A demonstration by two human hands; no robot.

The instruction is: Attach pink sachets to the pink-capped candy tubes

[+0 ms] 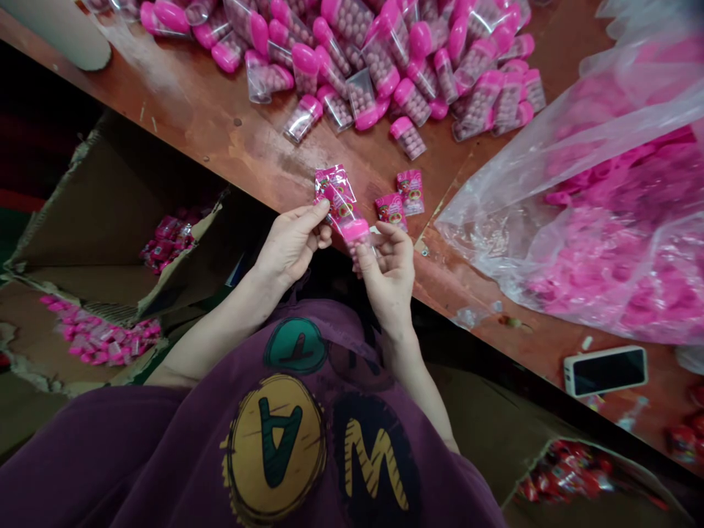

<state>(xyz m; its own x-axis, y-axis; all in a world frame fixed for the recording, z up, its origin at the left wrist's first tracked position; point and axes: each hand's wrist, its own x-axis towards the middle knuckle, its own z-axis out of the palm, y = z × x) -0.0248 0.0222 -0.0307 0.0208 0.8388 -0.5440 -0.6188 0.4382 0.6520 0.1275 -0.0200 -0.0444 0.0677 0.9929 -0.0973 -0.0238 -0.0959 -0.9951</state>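
Reddish-brown wooden tabletop (258, 154) slants across the view, with a large heap of pink-capped clear containers (379, 62) along its far side, many visibly filled with small pinkish balls. One filled container (408, 138) lies at the near edge of that heap. At the upper left stands a pale cylinder (82, 44), only partly in view.

Over the table's near edge, in front of the person's purple top (209, 440), the left hand (294, 242) pinches a shiny pink printed sachet (336, 187) between thumb and fingers. Just beside it, the right hand (391, 268) grips a pink-capped container of balls (356, 232), thumb across its side. The sachet's lower end meets the cap area; whether the two touch, I cannot tell. Two more printed sachets (411, 192) lie on the wood just beyond the right fingers.

To the right, a translucent plastic bag (489, 213) holds many bright pink pieces (621, 249), and a white-cased phone (605, 372) lies nearer the edge. Below the table on the left, an open cardboard box (82, 227) contains pink packets (168, 242); at lower right, red packets (572, 469) fill another box.
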